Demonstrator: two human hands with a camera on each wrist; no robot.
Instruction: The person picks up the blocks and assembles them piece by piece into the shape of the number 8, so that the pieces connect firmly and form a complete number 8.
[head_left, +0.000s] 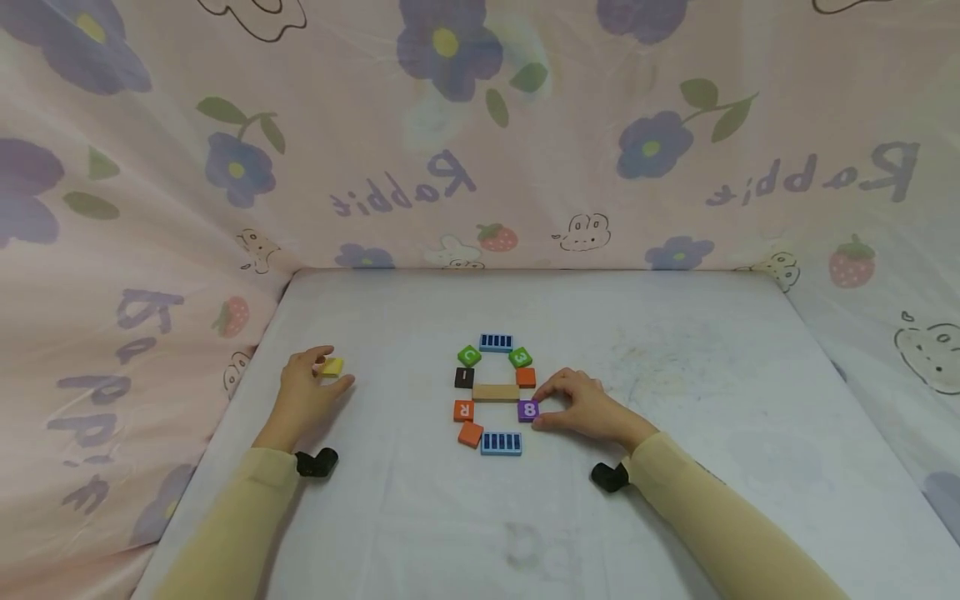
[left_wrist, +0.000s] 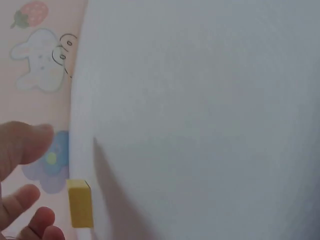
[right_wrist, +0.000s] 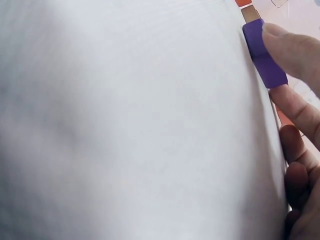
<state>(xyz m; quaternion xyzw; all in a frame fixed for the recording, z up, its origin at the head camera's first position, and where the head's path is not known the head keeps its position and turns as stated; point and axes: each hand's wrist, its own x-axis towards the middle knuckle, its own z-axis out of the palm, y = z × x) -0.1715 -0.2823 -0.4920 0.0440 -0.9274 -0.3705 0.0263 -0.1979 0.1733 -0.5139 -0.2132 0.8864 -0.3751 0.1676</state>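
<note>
Between thumb and index finger, my right hand (head_left: 588,406) pinches a purple block (head_left: 528,411) marked 8. In the right wrist view the purple block (right_wrist: 265,54) has the thumb on one side and the index fingertip at its end. Over at the left, my left hand (head_left: 303,392) is spread around a small yellow block (head_left: 332,367), with thumb and fingers apart. The left wrist view has that yellow block (left_wrist: 80,203) standing beside the fingertips. A plank-shaped wooden block (head_left: 496,392) lies left of the purple one, and an orange block (head_left: 526,378) sits just behind it.
The blocks form a ring on the white table (head_left: 405,517): blue barred blocks (head_left: 496,342) at back and front, green blocks (head_left: 469,356), a black block (head_left: 464,377), and orange blocks (head_left: 463,410) down the left. A patterned cloth (head_left: 525,167) encloses the back and sides.
</note>
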